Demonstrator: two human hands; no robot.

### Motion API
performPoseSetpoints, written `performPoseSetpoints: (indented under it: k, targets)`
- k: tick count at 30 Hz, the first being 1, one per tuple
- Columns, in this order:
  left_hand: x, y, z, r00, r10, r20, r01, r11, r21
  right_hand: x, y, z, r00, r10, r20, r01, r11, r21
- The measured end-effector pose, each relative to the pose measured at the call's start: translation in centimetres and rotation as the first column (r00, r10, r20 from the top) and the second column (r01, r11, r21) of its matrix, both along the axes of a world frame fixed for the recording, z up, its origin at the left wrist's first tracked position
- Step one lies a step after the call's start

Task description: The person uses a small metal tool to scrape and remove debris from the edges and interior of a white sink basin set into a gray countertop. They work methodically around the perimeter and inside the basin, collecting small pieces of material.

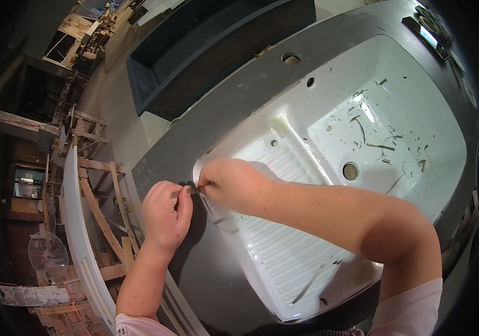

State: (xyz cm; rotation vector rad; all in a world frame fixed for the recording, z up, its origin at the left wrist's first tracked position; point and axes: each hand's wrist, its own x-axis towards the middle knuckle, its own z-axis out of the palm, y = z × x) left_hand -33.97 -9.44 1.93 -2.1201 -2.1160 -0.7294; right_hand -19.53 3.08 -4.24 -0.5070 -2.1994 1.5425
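A white laundry sink (415, 101) with a ribbed washboard slope (283, 248) is set in a dark grey countertop (218, 269). My left hand (168, 214) pinches one end of a thin, flat strip or blade (192, 190) at the sink's left edge. Right beside it, my right hand (231, 185) is closed at the strip's other end, over the rim seam; its fingertips are partly hidden. Dark shavings and curled scraps (380, 147) lie in the basin around the drain hole (350, 171). A longer scrap (308, 283) rests on the ribbed slope.
A dark rectangular trough (206, 54) stands beyond the counter. A phone-like device (428, 38) and coiled items lie at the counter's far right corner. Wooden frames (101, 210), a pale panel (80, 239) and a fan (48, 250) are at left.
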Motion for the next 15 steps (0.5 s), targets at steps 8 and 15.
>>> performPoseSetpoints:
  k: [8,15]
  targets:
    - [0.48,-0.7,-0.17,1.0,-0.023,-0.014,0.023,1.0,0.009,0.59,-0.22,-0.07,1.0,0.028,0.015,-0.029,0.998,0.062]
    - [0.74,-0.81,-0.09,1.0,-0.016,-0.017,0.016,1.0,0.014,0.57,-0.24,0.01,1.0,0.026,0.014,-0.027,0.996,0.082]
